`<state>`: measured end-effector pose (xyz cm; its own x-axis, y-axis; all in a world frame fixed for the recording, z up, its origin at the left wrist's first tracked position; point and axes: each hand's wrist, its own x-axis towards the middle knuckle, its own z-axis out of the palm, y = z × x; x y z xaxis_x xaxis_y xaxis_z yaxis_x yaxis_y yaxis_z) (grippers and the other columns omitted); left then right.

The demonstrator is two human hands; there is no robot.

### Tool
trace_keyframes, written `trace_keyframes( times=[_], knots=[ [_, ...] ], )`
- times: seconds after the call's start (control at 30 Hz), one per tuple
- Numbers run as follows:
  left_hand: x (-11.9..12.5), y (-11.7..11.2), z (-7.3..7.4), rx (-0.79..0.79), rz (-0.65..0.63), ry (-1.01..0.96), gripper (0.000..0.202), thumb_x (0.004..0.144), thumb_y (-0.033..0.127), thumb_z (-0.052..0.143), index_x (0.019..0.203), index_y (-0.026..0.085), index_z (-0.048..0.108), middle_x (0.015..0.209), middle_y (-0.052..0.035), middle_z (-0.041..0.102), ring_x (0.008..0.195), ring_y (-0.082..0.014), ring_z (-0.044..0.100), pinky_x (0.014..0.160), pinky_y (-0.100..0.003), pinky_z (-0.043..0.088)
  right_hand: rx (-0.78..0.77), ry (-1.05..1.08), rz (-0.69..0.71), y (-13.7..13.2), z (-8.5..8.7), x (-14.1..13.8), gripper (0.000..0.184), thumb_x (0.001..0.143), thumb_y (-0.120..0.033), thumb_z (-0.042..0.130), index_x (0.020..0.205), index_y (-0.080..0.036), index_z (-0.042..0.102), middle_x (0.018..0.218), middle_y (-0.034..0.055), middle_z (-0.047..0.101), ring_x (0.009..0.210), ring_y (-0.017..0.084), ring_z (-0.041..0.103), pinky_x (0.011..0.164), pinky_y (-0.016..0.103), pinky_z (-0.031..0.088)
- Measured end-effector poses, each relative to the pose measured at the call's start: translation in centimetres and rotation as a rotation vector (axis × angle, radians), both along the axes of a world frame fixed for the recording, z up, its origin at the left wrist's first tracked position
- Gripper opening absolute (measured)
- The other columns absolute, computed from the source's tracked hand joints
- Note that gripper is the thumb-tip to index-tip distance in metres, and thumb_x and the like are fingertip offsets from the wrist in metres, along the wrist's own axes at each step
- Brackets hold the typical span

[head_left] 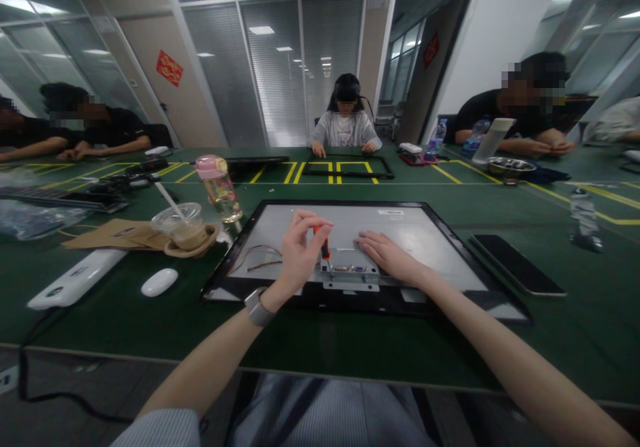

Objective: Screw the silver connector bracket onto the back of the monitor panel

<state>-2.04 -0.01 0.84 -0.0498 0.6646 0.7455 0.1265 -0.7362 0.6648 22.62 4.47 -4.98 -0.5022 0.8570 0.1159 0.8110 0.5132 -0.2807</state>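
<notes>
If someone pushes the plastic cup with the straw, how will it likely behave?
The plastic cup looks thin and mostly empty, so probably light and easy to slide. Its straw leans out to one side, so a push there might tip it. The holder around its base may steady it somewhat.

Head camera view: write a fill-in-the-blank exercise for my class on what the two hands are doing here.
1. The left hand grips an orange-handled ____ upright over the grey metal connector bracket.
2. The right hand lies ____ on the silver back of the black-framed monitor panel.
3. The left wrist wears a ____.

Missing words: screwdriver; flat; watch
</notes>
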Motion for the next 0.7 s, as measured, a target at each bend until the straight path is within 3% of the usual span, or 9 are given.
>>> trace_keyframes(
  times=[0.17,0.27,0.4,0.57,0.7],
  knots=[
    [-0.02,-0.25,0.24,-0.054,-0.099,0.002,0.027,0.104,0.032,0.047,0.106,0.022,0.072,0.094,-0.0057,0.066,0.088,-0.016,0.063,0.082,-0.032,0.054,0.002,0.027,-0.002,-0.02,-0.11,0.01,0.061,0.107,-0.047,0.02,0.143,-0.017,0.059,0.156,0.0163,0.051,0.148,0.032,0.042,0.121,0.059,0.029],
    [-0.12,0.07,0.19,-0.04,-0.07,-0.003,0.024,0.1,0.033,0.053,0.101,0.021,0.074,0.099,-0.0067,0.064,0.093,-0.0167,0.063,0.084,-0.032,0.054,0.02,0.022,0.009,0.17,-0.33,0.12,0.06,0.107,-0.046,0.02,0.143,-0.017,0.059,0.155,0.0162,0.052,0.147,0.031,0.043,0.12,0.056,0.031],
    [-0.25,0.57,0.07,-0.043,-0.024,-0.013,0.015,0.09,0.034,0.069,0.093,0.021,0.076,0.095,-0.0041,0.058,0.085,-0.0143,0.061,0.076,-0.029,0.054,0.023,0.008,0.016,0.35,-0.52,0.2,0.058,0.107,-0.044,0.021,0.143,-0.018,0.058,0.155,0.0155,0.052,0.147,0.03,0.043,0.12,0.057,0.031],
    [-0.28,0.56,0.13,-0.054,-0.085,-0.005,0.024,0.101,0.031,0.052,0.104,0.021,0.074,0.092,-0.0051,0.067,0.086,-0.0153,0.065,0.08,-0.031,0.055,0.001,0.013,0.008,0.23,-0.33,0.08,0.059,0.108,-0.044,0.02,0.144,-0.017,0.057,0.157,0.0158,0.05,0.148,0.031,0.042,0.121,0.057,0.029],
    [-0.28,0.25,0.31,-0.071,-0.156,0.05,0.028,0.103,0.029,0.046,0.114,0.021,0.07,0.101,-0.0071,0.073,0.094,-0.0173,0.068,0.087,-0.034,0.056,0.011,0.021,0.01,0.14,-0.23,0.05,0.059,0.107,-0.044,0.02,0.143,-0.016,0.058,0.155,0.0167,0.051,0.147,0.031,0.043,0.12,0.058,0.03]
  ],
)
